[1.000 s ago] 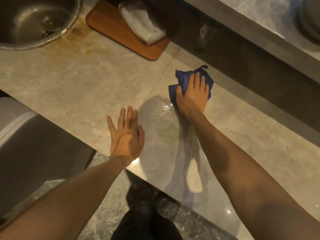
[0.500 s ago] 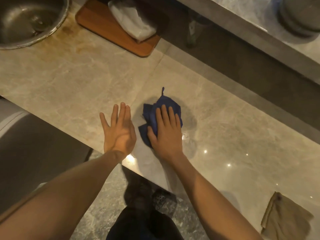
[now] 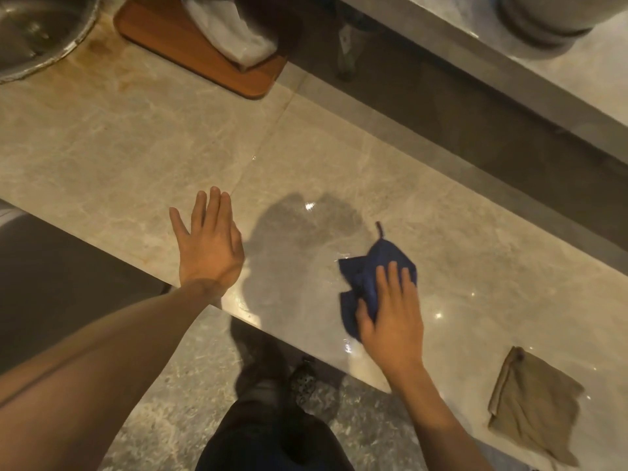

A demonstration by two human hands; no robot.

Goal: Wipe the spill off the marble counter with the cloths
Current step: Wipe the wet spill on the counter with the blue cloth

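My right hand (image 3: 392,316) presses flat on a crumpled blue cloth (image 3: 368,273) near the front edge of the beige marble counter (image 3: 136,158). A wet, shiny patch (image 3: 306,239) lies just left of the cloth. My left hand (image 3: 209,246) rests flat on the counter with fingers apart, holding nothing, left of the wet patch. A folded tan cloth (image 3: 533,406) lies on the counter at the far right, apart from both hands.
A steel sink basin (image 3: 37,35) sits at the top left. A wooden board (image 3: 190,52) with a white plastic bag (image 3: 231,32) lies behind it. A raised grey ledge (image 3: 475,73) runs along the back. The counter's front edge drops to the floor (image 3: 190,385).
My right hand has swept the blue cloth from the back of the counter toward the front and then to the right. The left hand has stayed flat in place.
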